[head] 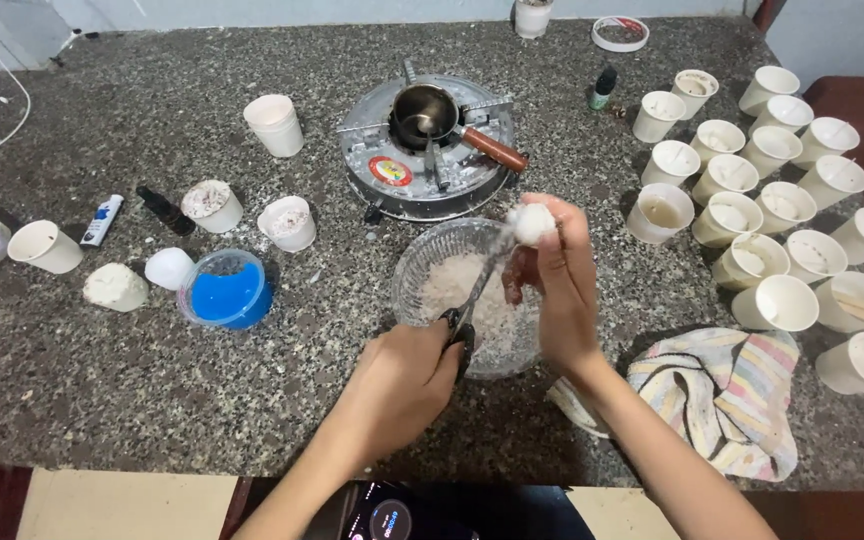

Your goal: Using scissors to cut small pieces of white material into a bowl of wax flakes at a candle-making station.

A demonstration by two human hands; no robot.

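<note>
My right hand (562, 285) holds a white waxy lump (532, 222) above a clear glass bowl (422, 262) of pale flakes. My left hand (407, 378) grips the handles of a pair of scissors (477, 295), whose blades point up to the lump and touch it. The bowl sits in front of a round metal stove (392, 175) that carries a small dark pot with a brown handle (492, 148).
Several white paper cups (782, 205) crowd the right side of the speckled stone counter. A striped cloth (722, 390) lies at the right front. To the left are a blue-lidded tub (227, 290), white lumps, more cups and a dark dropper bottle (164, 210).
</note>
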